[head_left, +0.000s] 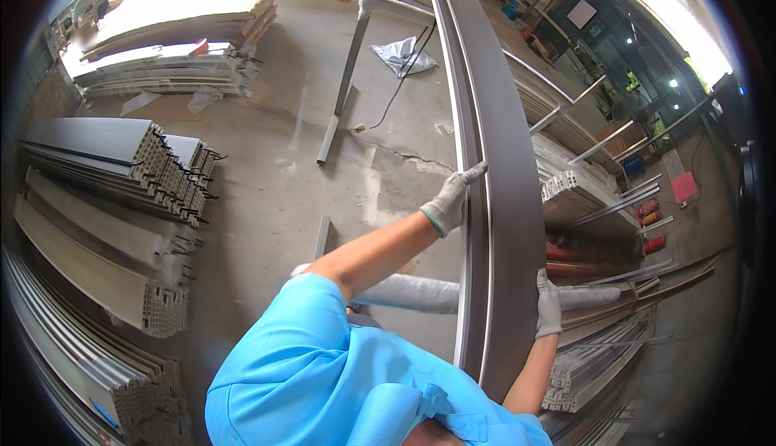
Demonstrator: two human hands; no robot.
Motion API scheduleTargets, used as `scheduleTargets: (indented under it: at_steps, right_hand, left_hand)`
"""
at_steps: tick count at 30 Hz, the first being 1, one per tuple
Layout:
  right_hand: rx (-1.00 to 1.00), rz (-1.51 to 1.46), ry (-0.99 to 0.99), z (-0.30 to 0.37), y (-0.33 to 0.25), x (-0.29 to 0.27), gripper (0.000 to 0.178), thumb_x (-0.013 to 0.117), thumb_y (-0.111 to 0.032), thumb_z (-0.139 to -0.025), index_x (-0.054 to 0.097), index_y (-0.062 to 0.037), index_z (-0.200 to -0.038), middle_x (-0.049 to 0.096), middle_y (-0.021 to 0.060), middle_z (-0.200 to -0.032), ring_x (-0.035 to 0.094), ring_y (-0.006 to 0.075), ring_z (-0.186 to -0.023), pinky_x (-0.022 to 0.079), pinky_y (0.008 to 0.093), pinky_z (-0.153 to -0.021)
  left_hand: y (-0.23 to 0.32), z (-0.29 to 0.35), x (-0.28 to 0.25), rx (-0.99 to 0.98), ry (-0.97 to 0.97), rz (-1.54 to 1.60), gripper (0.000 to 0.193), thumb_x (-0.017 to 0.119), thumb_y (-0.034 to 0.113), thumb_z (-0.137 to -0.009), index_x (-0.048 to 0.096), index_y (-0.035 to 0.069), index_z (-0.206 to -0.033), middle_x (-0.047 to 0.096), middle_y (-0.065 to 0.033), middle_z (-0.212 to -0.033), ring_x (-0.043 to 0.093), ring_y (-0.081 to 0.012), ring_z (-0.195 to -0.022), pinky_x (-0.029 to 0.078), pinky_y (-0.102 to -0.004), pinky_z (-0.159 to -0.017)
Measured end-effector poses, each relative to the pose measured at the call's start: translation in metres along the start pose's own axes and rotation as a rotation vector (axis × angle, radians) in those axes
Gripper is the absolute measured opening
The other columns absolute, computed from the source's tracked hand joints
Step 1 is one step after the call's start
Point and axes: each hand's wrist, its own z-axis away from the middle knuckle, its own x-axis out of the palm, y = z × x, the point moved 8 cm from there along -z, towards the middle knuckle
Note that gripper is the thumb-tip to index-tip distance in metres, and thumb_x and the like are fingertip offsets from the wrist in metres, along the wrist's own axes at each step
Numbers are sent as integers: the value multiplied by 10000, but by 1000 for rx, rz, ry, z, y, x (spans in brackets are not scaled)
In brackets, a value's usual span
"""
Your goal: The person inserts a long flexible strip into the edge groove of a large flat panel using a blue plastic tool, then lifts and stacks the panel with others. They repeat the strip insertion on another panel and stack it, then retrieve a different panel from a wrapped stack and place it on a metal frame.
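A long dark grey-brown panel point(505, 171) with pale edge lines runs away from me, seemingly atop another narrow strip of panel on its left. It rests across a trestle with a plastic-wrapped crossbar point(412, 294). In a grey-white work glove, my left hand point(449, 203) is closed on the panel's left edge, fingertips reaching over the raised pale line. Lower down, my gloved right hand point(549, 307) holds the right edge; part of its fingers is hidden by the panel.
Stacks of hollow profiles point(97, 143) and longer boards point(89, 244) lie at the left. A second trestle point(353, 50) supports the far end, near a white plastic bag point(402, 56). Racks with metal arms point(614, 203) hold profiles at the right. People's legs show at the top.
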Motion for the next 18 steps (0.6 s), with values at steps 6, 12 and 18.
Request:
scheduleTargets:
  at_steps: [6, 12, 18]
  right_hand:
    - [-55, -27, 28, -82, 13, -16, 549, 617, -480, -966, 682, 53, -1080, 672, 22, -952, 571, 132, -851, 477, 308, -793]
    - [-16, 116, 52, -127, 30, -12, 629, 575, -558, -961, 682, 59, -1011, 649, 51, -895, 529, 141, -863, 458, 309, -816]
    - [92, 239, 25, -169, 27, -6, 704, 546, -606, -954, 665, 87, -997, 635, 71, -934, 531, 176, -885, 448, 319, -841]
  left_hand:
    - [-19, -94, -45, -24, 269, -93, 145, 607, 134, -970, 642, 18, -1050, 692, -73, -877, 702, -205, -738, 625, -353, -643]
    - [-14, -140, -66, -90, 358, -198, 136, 634, 151, -958, 642, 23, -1004, 695, -90, -893, 702, -196, -741, 626, -348, -648]
    - [-3, -178, -84, -90, 444, -254, 158, 642, 181, -957, 645, 33, -1014, 697, -82, -919, 704, -194, -777, 621, -353, -660]
